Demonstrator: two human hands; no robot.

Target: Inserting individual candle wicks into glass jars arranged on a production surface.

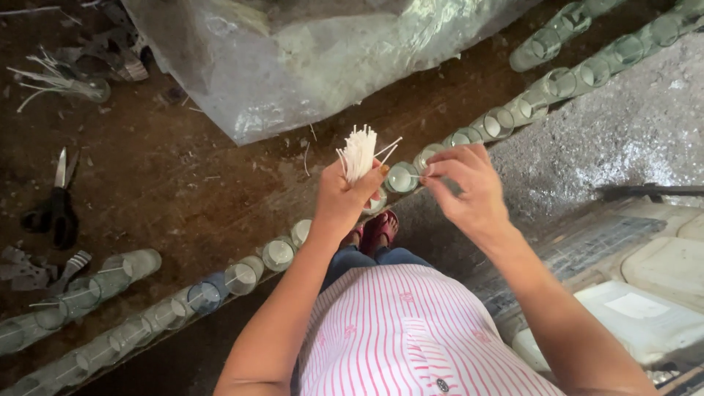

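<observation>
1. The left hand (343, 196) is raised in front of the body, fist closed around a bundle of white wicks (358, 152) that stands upright and fans out above the knuckles.
2. The right hand (463, 187) hovers just beside it, wrist bent, thumb and forefinger pinched on a single wick (415, 176) lying over a glass.
3. That wax-filled glass (402, 177) sits in a long row of glasses (513, 110) running diagonally along the bench edge.
4. Both forearms reach forward from a pink-striped shirt (400, 337).
5. Black scissors (59, 205) lie on the brown bench at left, well apart.
6. A clear plastic bag (293, 59) rests beyond the hands.
</observation>
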